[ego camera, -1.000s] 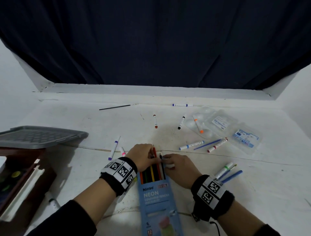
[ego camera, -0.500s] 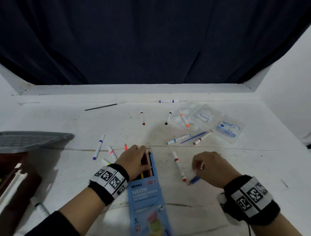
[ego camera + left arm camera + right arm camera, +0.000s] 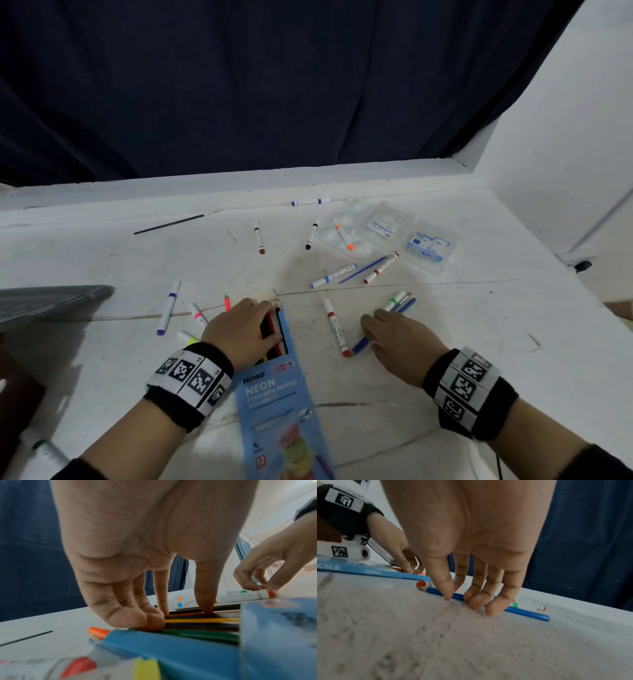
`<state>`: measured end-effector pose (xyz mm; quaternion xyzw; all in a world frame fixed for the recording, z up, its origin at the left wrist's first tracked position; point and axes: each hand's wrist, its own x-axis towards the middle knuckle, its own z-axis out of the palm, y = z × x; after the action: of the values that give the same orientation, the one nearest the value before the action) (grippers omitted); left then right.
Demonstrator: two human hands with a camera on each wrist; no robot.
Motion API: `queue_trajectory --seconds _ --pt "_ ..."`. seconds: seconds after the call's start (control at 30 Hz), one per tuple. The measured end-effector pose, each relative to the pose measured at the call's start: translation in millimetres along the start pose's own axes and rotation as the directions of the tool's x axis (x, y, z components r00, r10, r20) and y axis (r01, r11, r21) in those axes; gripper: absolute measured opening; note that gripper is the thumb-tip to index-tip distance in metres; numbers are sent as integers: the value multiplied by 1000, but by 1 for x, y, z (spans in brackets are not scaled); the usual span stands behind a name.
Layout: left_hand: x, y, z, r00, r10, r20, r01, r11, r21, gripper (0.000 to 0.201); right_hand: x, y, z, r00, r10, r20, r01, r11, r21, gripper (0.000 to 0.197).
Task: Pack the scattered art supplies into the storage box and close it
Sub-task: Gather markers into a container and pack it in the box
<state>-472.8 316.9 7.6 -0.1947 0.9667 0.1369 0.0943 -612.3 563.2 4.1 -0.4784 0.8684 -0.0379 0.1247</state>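
1. Blue pencil box [image 3: 274, 394], marked "Ninso NEON", flat on the white table [image 3: 445, 394] between both wrists, open end away from the person, coloured pencils [image 3: 272, 329] lying side by side in it.
2. Left hand [image 3: 239, 329] on the open end of the box: fingers bent down, tips pressing on the pencils, thumb [image 3: 205, 601] straight with its tip on them too. Nothing lifted.
3. Right hand [image 3: 400, 342] to the right of the box, low over the table. Thumb and fingertips [image 3: 476, 601] closed around a blue pencil [image 3: 527, 613] which lies on the surface; pinched between them, not raised.
4. Red-capped marker [image 3: 337, 327] just beside that pencil, cap end near the pencil's tip.
5. Green marker [image 3: 394, 301] with two blue pencils close behind the right hand, further from the person.
6. More markers spread over the table: purple [image 3: 168, 308], pink [image 3: 198, 314], yellow [image 3: 187, 337], brown [image 3: 259, 237], black [image 3: 311, 235], blue [image 3: 334, 275].
7. Thin black brush [image 3: 174, 222] far back at the left.
8. Clear plastic packs [image 3: 387, 229] at the back right, an orange-tipped marker on top.
9. Grey lid [image 3: 51, 301] at the left edge, above a dark brown box seen only in part.
10. Dark blue curtain [image 3: 274, 85] behind the table.
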Motion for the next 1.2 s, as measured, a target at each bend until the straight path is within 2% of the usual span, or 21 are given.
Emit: queue_trajectory --seconds 0.23,0.33,0.43,0.53,0.6,0.67,0.73,0.83,0.9,1.1,1.2 --pt "-9 -8 3 997 62 35 -59 995 -81 52 21 4 -2 995 -92 -29 87 986 -140 24" --pt "-15 -10 1 995 91 34 -86 990 -107 52 33 6 -6 992 -127 3 125 966 -228 34" --pt "-22 -15 2 993 114 -2 -113 983 -145 47 43 6 -15 983 -153 -100 128 967 -219 35" --pt "-28 -22 1 993 106 -47 -114 967 -228 42 54 -2 -31 934 -189 -303 161 980 -116 14" --pt "-32 -27 1 993 86 -80 -107 942 -319 40 59 -15 -42 883 -166 -438 210 976 54 7" --pt "-37 -32 2 992 63 -112 -103 908 -406 38 66 -33 -51 861 -87 -501 274 909 314 7" --pt "-44 -37 5 987 45 -157 -112 885 -452 36 71 -53 -56 853 -18 -522 339 780 526 9" --pt "-54 -43 10 969 22 -246 -126 902 -413 32 78 -79 -53 866 50 -498 359 631 688 14" --pt "-62 -46 11 959 0 -285 -111 922 -371 31 84 -91 -42 885 42 -463 354 585 730 23" --pt "-77 -47 9 986 -30 -165 -33 928 -370 63 109 -100 -15 941 20 -338 239 668 705 34" --pt "-76 -49 12 987 -48 -157 -11 934 -358 71 120 -100 -15 959 7 -284 197 704 682 42"
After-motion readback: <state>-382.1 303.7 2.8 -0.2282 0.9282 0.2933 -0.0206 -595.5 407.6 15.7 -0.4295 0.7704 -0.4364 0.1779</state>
